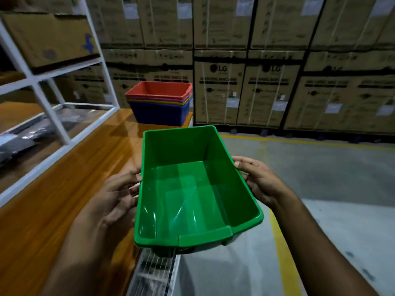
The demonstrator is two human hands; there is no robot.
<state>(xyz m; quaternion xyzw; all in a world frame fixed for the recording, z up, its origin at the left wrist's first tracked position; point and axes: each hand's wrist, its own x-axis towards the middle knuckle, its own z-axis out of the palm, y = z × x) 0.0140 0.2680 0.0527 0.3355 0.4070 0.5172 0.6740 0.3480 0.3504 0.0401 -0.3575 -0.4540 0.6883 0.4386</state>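
Note:
An empty green plastic bin (192,189) is held in the air over the right edge of a wooden table (64,199). My left hand (116,195) grips its left rim, fingers curled round the edge. On the opposite rim my right hand (256,178) holds it, thumb on top. The bin's open side faces up and nothing lies inside.
A nested stack of bins (160,103), red on top and blue at the bottom, stands at the table's far end. A white metal shelf frame (53,116) with cartons and wrapped dark items stands left. Stacked cardboard cartons (277,82) wall the back. Grey floor with yellow lines (282,253) lies right.

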